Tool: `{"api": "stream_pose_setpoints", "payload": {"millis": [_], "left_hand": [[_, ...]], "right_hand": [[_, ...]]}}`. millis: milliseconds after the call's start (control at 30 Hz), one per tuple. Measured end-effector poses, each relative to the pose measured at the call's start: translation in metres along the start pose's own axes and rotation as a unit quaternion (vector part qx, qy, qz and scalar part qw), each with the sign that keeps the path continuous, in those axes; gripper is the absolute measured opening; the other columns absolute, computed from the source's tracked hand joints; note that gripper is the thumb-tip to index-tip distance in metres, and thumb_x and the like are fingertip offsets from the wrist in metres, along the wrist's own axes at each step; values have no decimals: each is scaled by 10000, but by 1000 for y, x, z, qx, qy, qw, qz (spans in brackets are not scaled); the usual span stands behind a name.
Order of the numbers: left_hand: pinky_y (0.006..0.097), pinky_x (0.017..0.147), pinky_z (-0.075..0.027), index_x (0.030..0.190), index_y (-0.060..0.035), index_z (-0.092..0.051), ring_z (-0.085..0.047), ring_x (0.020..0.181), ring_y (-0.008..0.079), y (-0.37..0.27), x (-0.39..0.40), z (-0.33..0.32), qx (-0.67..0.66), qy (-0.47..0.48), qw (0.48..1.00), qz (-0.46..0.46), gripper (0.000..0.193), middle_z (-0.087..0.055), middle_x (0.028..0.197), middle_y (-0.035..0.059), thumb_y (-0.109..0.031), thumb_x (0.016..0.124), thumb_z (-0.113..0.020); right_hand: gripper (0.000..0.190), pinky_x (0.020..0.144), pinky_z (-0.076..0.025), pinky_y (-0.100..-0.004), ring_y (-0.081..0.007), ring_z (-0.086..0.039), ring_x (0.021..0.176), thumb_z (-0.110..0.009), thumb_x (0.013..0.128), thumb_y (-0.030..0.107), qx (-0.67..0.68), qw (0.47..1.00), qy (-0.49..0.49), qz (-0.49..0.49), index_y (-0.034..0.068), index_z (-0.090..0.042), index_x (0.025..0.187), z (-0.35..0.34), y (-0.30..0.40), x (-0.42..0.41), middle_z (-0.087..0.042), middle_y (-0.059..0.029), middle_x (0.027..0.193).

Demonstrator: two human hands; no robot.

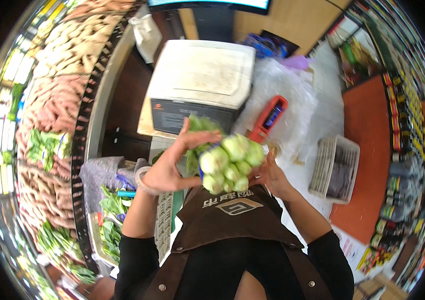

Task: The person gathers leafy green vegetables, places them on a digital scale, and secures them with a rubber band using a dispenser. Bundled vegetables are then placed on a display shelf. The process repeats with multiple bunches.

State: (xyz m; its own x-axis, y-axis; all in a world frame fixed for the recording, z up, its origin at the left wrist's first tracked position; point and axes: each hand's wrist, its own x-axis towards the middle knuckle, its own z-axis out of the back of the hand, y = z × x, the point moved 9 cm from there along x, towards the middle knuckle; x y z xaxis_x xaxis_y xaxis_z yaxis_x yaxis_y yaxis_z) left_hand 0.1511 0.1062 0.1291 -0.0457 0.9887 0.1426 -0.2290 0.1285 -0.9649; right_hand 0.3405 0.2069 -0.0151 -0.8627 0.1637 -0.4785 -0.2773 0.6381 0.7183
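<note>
A bunch of bok choy (pixel 231 163) is held before my apron, its pale stem ends turned up toward me. A blue band shows at its left side, and the leaves behind are blurred. My left hand (pixel 176 163) spans the bunch from the left, thumb and fingers spread around it. From the right, my right hand (pixel 270 178) supports the bunch, with some fingers hidden behind the stems. Just beyond lies a red hand tool (pixel 268 118) with a dark blue middle, on clear plastic bags (pixel 295 97).
A box-shaped machine (pixel 201 71) with a stained white top stands ahead. Leafy greens (pixel 111 225) fill a crate at left, beside a grey cloth (pixel 100 180). Beyond are shelves of root vegetables (pixel 57 101). At right are a plastic basket (pixel 323 168) and bottle shelves (pixel 398 183).
</note>
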Motion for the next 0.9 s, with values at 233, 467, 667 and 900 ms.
{"api": "stream_pose_setpoints", "payload": {"millis": [233, 467, 667, 900], "left_hand": [[518, 1236, -57, 1469, -25, -406, -289, 1502, 344, -37, -125, 58, 118, -300, 947, -5, 814, -476, 1506, 175, -197, 779, -802], [363, 1115, -390, 1556, -2, -247, -452, 1369, 199, 57, -273, 8, -348, -473, 806, 77, 986, -458, 1495, 141, -309, 829, -837], [522, 1098, -442, 1504, -49, -378, -546, 1303, 311, 54, -414, 31, -571, -484, 657, -90, 839, -535, 1443, 150, -501, 878, -706], [384, 929, -542, 1334, -8, -475, -654, 1080, 222, 64, -573, 198, -247, -718, 649, -47, 586, -652, 1193, 100, -259, 890, -767]], "right_hand": [[671, 1125, -393, -448, -257, -523, 1325, -532, 1008, 470, 201, 962, 178, 50, 46, -384, 1507, -107, 16, 78, -535, -121, 1454], [745, 1151, -345, -399, -226, -430, 1397, -410, 1033, 571, -45, 964, 259, 31, 54, -279, 1553, -267, -56, 103, -431, -95, 1538], [985, 1028, -472, -464, -315, -503, 1322, -349, 957, 737, -117, 913, 386, -54, 131, 59, 1618, -404, -124, 91, -326, -175, 1586], [633, 936, -523, -417, -307, -624, 1148, -333, 1087, 482, -146, 966, 213, 37, 72, -266, 1564, -427, -147, 123, -486, -182, 1443]]}}
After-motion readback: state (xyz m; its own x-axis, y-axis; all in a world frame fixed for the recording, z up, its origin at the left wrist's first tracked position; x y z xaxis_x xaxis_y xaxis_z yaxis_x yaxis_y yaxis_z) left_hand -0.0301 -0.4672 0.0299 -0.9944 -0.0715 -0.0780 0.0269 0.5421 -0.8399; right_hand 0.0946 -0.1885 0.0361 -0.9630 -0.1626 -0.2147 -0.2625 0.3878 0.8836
